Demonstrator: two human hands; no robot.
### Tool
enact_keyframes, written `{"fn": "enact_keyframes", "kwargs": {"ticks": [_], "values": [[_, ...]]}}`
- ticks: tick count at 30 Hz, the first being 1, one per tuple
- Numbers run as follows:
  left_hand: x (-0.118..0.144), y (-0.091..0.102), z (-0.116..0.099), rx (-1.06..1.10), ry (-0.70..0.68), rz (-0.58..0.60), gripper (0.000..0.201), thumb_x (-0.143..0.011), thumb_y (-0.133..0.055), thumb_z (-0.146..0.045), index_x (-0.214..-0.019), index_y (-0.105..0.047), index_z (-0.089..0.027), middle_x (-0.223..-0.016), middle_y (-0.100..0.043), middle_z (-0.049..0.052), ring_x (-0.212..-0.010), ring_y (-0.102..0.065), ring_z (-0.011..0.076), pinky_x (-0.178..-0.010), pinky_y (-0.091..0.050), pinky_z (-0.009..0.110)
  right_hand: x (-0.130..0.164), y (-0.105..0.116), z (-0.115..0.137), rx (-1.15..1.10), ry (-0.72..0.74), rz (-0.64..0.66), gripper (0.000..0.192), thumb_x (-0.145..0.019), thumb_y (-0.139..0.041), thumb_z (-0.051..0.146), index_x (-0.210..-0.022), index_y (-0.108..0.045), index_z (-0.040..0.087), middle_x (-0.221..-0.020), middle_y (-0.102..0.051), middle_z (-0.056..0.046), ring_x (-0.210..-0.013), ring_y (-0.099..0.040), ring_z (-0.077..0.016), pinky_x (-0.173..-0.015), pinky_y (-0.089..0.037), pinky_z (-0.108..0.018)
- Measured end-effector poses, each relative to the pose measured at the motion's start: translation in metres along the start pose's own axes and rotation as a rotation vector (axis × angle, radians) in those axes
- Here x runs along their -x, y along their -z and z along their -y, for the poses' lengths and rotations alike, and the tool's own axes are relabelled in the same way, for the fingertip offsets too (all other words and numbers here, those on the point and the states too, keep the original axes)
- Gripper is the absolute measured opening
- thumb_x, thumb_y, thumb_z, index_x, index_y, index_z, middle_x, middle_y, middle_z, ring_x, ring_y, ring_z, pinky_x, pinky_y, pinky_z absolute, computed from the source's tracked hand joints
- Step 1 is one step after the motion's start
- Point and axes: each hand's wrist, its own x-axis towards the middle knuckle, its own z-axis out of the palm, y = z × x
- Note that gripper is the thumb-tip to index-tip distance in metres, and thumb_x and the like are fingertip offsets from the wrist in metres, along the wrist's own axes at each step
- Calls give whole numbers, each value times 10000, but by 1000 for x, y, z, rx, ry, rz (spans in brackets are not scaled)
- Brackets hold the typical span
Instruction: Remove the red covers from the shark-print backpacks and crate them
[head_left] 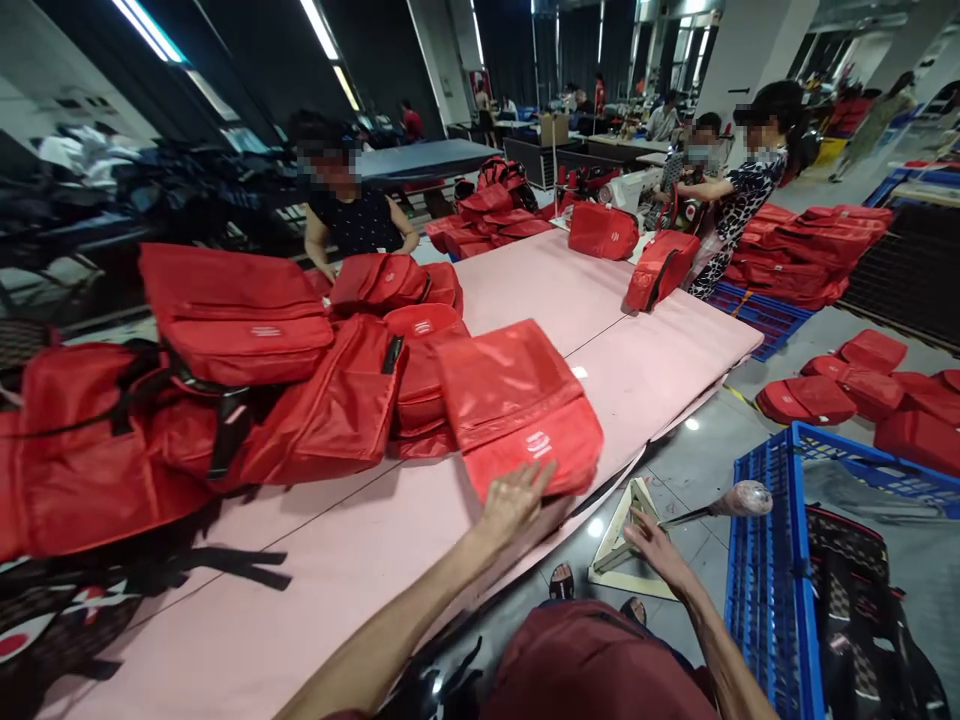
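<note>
My left hand (517,500) grips the lower edge of a red bag (517,400), its fingers over the front pocket near a white printed mark. The bag lies tilted at the near edge of the pink-topped table (360,590); its underside is hidden. Past the table edge, my right hand (651,545) hangs with fingers apart, holding nothing I can see. Close by it are a cream triangular frame (611,555) on the floor and a metal rod with a rounded, wrapped-looking end (742,498). Whether the hand touches them, I cannot tell.
Red backpacks (322,400) are heaped on the table's left, with a dark patterned bag (67,630) in front. Across from me stands a person (349,215); another (750,190) works at the far right. A blue crate (765,560) holds dark bags; more red bags (877,380) lie on the floor.
</note>
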Motion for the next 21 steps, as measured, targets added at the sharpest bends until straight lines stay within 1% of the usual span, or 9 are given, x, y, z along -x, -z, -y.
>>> {"fn": "enact_keyframes", "kwargs": {"ticks": [2,4,7,10,13,16,18,19,21], "values": [[21,-13,-27,53,-111,-29,751,-908,-693,-107,-1625,-720,-327,-1609,-732,160,-1495,-684,428,-1250,-548,564,4,-19,33,-45,134,98,1009,-686,-851,920,-1492,-751,321,-1538,-754,-181,-1520,-677,-404,-1295,-544,-606],[31,-17,-49,44,-189,-43,777,-912,-644,-99,-1654,-686,-328,-1573,-765,120,-1421,-747,359,-1174,-616,496,16,-25,56,-31,262,52,1037,-762,-799,960,-1528,-749,262,-1592,-720,-204,-1594,-602,-407,-1372,-464,-596],[32,-11,-78,-23,-234,-61,783,-932,-571,-87,-1682,-650,-297,-1541,-792,74,-1325,-801,279,-1075,-657,394,37,-14,77,25,347,-70,1007,-841,-755,948,-1524,-759,208,-1587,-728,-204,-1619,-564,-408,-1415,-393,-595],[23,1,-101,-103,-185,-85,736,-957,-586,-119,-1673,-667,-268,-1515,-808,77,-1266,-823,272,-1014,-647,351,51,0,98,-39,385,-43,898,-907,-793,831,-1539,-733,196,-1572,-744,-176,-1524,-649,-384,-1337,-497,-571],[6,20,-111,-198,-17,-125,622,-1037,-622,-254,-1655,-690,-284,-1405,-856,98,-1176,-842,317,-940,-622,366,48,6,115,-162,405,34,748,-911,-871,703,-1466,-743,219,-1429,-818,-116,-1308,-765,-317,-1178,-626,-483],[-22,42,-106,-264,157,-159,562,-1091,-624,-404,-1637,-702,-298,-1258,-891,119,-1149,-831,364,-936,-582,387,28,12,110,-141,328,45,566,-898,-883,677,-1181,-773,200,-1035,-848,-53,-873,-780,-216,-839,-684,-354],[-46,55,-97,-274,267,-209,555,-1095,-635,-491,-1610,-721,-303,-1243,-885,148,-1177,-811,389,-952,-560,401,12,18,89,-73,248,19,544,-878,-873,694,-1052,-730,198,-788,-755,7,-615,-642,-154,-636,-614,-308],[-57,61,-92,-265,322,-242,560,-1086,-648,-543,-1583,-740,-300,-1262,-878,167,-1198,-799,401,-959,-553,408,5,21,75,-51,217,9,559,-856,-876,706,-1039,-717,203,-742,-724,25,-577,-600,-145,-611,-598,-309],[-78,71,-81,-238,421,-302,597,-1055,-674,-642,-1516,-784,-279,-1288,-863,203,-1222,-778,418,-966,-546,419,-6,25,48,-45,180,4,629,-795,-888,752,-1069,-722,210,-793,-754,9,-664,-655,-174,-714,-648,-358]]}}
